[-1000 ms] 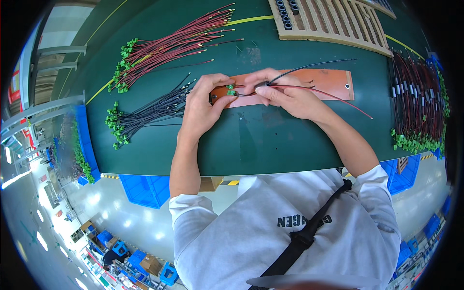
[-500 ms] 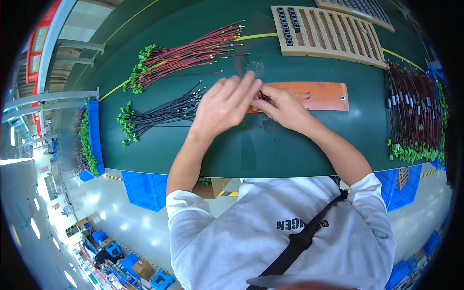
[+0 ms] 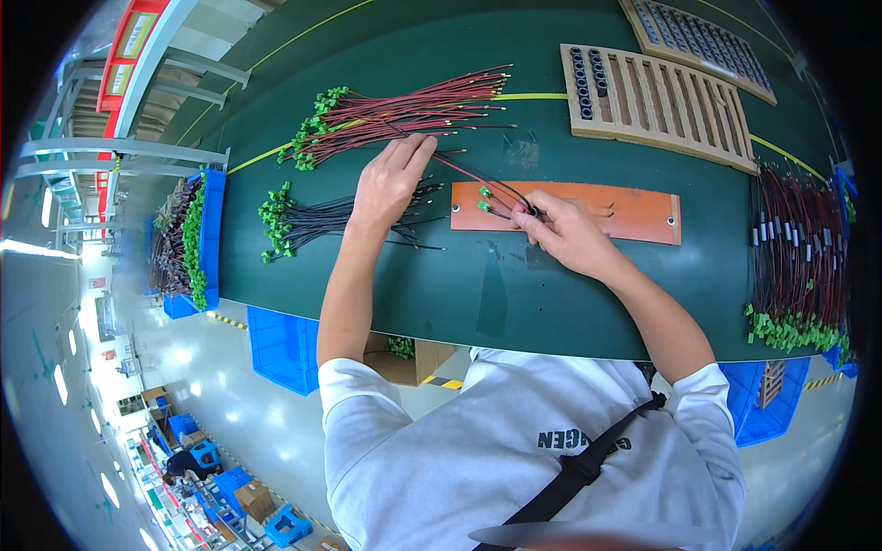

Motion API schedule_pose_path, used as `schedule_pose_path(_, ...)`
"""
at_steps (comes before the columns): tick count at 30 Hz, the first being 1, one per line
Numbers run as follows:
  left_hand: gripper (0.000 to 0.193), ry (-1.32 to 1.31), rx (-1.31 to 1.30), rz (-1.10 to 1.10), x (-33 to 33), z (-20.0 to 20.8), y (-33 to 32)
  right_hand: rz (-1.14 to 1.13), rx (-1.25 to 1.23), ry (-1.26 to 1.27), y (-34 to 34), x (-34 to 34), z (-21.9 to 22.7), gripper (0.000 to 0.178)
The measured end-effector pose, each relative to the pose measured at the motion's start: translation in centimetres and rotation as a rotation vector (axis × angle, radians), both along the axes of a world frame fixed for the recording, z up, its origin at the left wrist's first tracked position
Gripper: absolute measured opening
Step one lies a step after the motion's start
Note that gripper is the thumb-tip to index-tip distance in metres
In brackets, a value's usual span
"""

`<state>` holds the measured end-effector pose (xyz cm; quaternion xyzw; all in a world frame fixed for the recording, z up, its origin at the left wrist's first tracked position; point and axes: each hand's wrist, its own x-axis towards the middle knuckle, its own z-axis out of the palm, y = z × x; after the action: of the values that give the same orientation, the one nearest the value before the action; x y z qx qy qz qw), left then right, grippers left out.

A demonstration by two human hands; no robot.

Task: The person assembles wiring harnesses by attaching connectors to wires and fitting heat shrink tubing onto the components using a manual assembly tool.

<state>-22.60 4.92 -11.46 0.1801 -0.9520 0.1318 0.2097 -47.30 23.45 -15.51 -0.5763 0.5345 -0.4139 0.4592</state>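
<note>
My right hand (image 3: 562, 225) is closed over the orange board (image 3: 634, 207), its thumb and fingers pinching a bundle of wires by a small dark piece. Two green connectors (image 3: 484, 206) stick out from that bundle to the left. A red and a black wire (image 3: 469, 171) run up and left from there to my left hand (image 3: 390, 184), whose fingertips are pinched at their far end. Beyond my left hand lies a fan of red wires (image 3: 395, 119) with green connectors. Partly behind its wrist is a bundle of black wires (image 3: 317, 220), also with green connectors.
A slotted wooden rack (image 3: 661, 106) with dark rings in its left slots stands at the far right, another rack (image 3: 703, 46) behind it. Finished-looking wire assemblies (image 3: 795, 248) hang at the right edge. A blue bin (image 3: 211, 239) of green connectors borders the left table edge.
My left hand has moved left, away from my right hand, and the wires now stretch between them. The green connectors by my right hand have come into sight. The whole view has shifted slightly.
</note>
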Motion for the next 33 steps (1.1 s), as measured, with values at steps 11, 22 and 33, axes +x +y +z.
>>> schedule_pose_path(11, 0.032, -0.034, -0.077, 0.024, 1.0, 1.9, 0.7, -0.023, 0.027, -0.059, -0.3, 0.0, 0.5, 0.018)
schedule_pose_path(22, 0.020, 0.376, 0.906, 0.231, 0.1, 1.6, 3.3, -0.104, 0.099, -0.161, -0.5, 0.0, -0.1, 0.022)
schedule_pose_path(33, 0.011, 0.827, 1.733, 0.112, -4.5, 0.0, 9.0, -0.166, 0.278, -0.585, -1.4, -1.0, 0.3, 0.020)
